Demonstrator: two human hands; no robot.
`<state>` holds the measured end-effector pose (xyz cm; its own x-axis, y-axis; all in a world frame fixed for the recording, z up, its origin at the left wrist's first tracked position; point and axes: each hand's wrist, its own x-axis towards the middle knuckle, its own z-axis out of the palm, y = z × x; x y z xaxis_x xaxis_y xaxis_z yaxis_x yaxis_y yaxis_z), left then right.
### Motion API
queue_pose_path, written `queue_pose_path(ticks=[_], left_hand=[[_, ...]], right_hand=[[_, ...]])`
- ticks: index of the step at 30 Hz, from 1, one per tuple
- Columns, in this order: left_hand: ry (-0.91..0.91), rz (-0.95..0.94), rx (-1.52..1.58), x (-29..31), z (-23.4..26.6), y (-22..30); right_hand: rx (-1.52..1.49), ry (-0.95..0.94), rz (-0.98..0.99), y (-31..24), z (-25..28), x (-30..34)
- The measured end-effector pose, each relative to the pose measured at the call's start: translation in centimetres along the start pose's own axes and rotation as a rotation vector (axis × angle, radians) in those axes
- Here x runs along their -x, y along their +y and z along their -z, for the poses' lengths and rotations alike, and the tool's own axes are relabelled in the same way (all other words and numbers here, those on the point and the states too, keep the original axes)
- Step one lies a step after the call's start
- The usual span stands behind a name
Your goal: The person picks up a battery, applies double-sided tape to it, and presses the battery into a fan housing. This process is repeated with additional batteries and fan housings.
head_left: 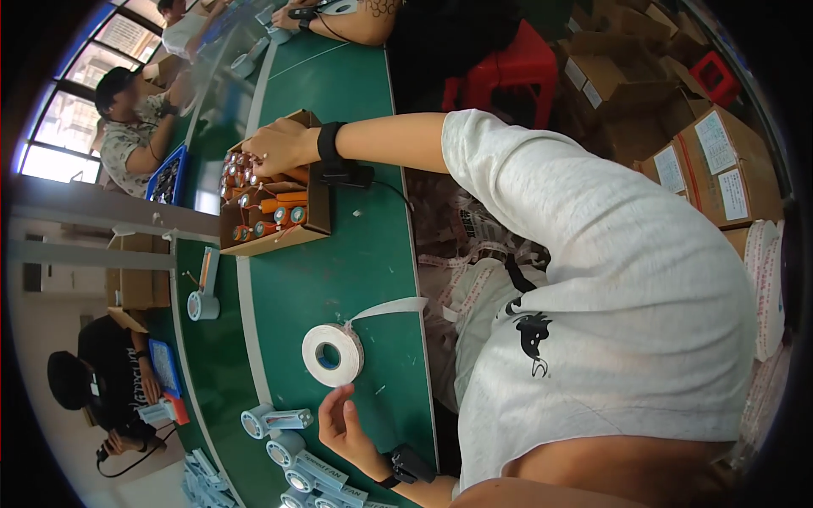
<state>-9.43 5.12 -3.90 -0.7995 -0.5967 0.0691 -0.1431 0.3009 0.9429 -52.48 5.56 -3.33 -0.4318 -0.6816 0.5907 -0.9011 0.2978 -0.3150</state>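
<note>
My right hand (281, 148), with a black wristband, reaches into a cardboard box (279, 245) at the upper left of the picture. Its fingers are bent closed around an orange battery with wires, partly hidden among the others. Orange cylindrical batteries (284, 203) lie in rows in the box. Lower down, my left hand (345, 427) is open with fingers apart, holding nothing. One fingertip is at the edge of a roll of white tape (315, 354), which lies flat. A loose tape strip (389, 307) runs from it to the table edge. Light-blue handheld fan bodies (288, 449) lie beside my left hand.
Another light-blue fan part (203, 292) lies across the green table (364, 237). Co-workers sit along the far side, one near a blue tray (168, 176). A co-worker's arm (360, 21) rests at the top. Red stool (512, 72) and cardboard boxes (711, 165) stand on the right.
</note>
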Motion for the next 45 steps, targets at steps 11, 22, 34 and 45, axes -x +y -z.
queue_pose_path(ticks=[11, 22, 34, 45], left_hand=[[-0.063, 0.197, 0.472, -21.2, -8.0, 1.8], [-0.067, 0.090, 0.569, -23.4, -8.9, -1.0], [0.121, 0.067, -0.003, -4.4, 4.2, 1.8], [0.035, -0.098, -1.051, -0.7, 8.1, 0.3]], right_hand=[[-0.257, 0.241, -0.095, -0.3, 1.2, -1.4], [-0.285, 0.334, 0.060, -2.0, 6.5, -6.6], [-0.927, 0.088, 0.064, -12.4, -1.2, -0.8], [-0.233, 0.017, 0.456, -11.2, -1.8, 1.5]])
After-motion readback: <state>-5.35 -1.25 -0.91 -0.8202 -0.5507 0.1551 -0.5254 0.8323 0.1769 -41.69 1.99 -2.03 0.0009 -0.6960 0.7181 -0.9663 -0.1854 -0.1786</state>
